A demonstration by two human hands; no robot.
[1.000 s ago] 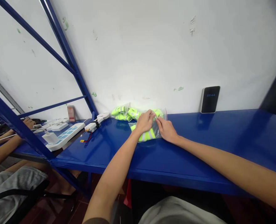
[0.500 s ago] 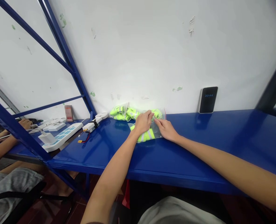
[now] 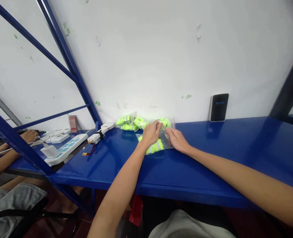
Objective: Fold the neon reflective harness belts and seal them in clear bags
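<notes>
A clear zip bag (image 3: 155,147) with folded neon-yellow fabric and silver reflective strips in it lies on the blue table. My left hand (image 3: 151,132) is closed on the bag's upper edge, its fingers pinched together. On the right, my right hand (image 3: 177,139) pinches the same bag's edge, close to the left fingertips. Behind my hands, against the wall, rest more clear bags of the same yellow fabric (image 3: 126,122). Part of the front bag is hidden under my left hand.
A small white-edged device with a dark clock screen (image 3: 219,107) leans at the wall. To the left lie a small white fan (image 3: 107,126), a cable with a yellow connector (image 3: 85,153) and a power strip (image 3: 68,148). Beyond the blue frame post (image 3: 74,72), another person's hand (image 3: 29,136) shows.
Both hands stay at the bag's edge, with only slight finger movement; the right fingers have shifted a little. The whole view has tilted slightly.
</notes>
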